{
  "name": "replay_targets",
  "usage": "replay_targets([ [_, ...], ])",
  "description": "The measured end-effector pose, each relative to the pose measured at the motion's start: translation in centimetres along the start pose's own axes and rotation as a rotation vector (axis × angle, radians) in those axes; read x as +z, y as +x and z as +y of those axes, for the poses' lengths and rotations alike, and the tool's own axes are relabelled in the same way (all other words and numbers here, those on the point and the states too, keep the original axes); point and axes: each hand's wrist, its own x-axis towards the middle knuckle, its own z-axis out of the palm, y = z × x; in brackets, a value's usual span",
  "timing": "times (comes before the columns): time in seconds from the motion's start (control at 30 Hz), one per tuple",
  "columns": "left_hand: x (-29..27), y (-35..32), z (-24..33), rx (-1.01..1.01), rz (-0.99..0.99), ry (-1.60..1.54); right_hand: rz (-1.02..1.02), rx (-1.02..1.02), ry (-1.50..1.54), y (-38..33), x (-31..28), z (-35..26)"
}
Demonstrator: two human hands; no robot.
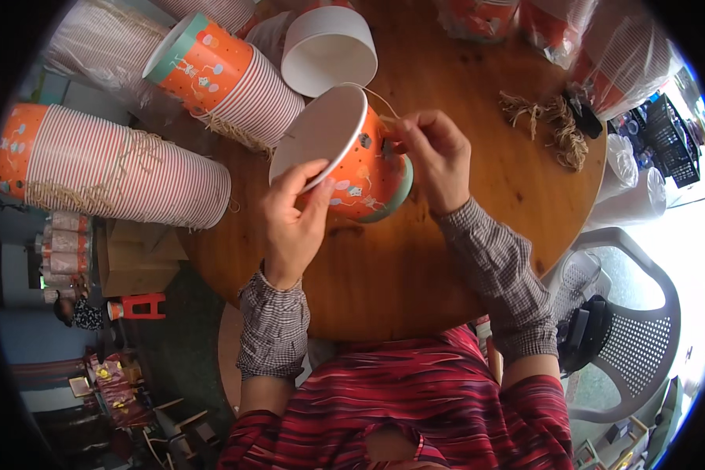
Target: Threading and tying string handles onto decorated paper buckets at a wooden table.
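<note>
Our paper bucket (372, 168), steadied
Left hand (294, 219) pinches its rim; right hand (439, 160), alongside it, pinches cord (380, 95): we'd best pull gently.

Our forearms (274, 327) extend from the near side; our left hand (293, 225) pinches, our right hand (440, 160) pinches slightly farther away.

No words, numbers or signs can be read. On the orange paper bucket (376, 174), dark marks (366, 141) and pale figures (354, 191) are printed, but no letters can be made out. Similar drawings are borne by the far left stack (210, 66) and near left stack (23, 149); on the wrapped stacks (628, 59) at far right, print is blurred.
</note>
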Motion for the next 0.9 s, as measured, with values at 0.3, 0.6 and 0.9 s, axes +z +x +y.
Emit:
replay_targets([
  [0.3, -2.8, -0.9, 0.2, -0.140, -0.018, -0.051, -0.142, -0.160, -0.211, -3.8, 3.2, -0.8],
  [0.6, -2.8, -1.6, 0.5, 0.072, 0.060, 0.121, -0.122, -0.219, -0.330, -4.7, 4.1, -0.4],
  [0.9, -2.6, -1.9, 1.0, 0.156, 0.071, 0.225, -0.118, -0.185, -0.364, -5.2, 4.4, -0.3],
])
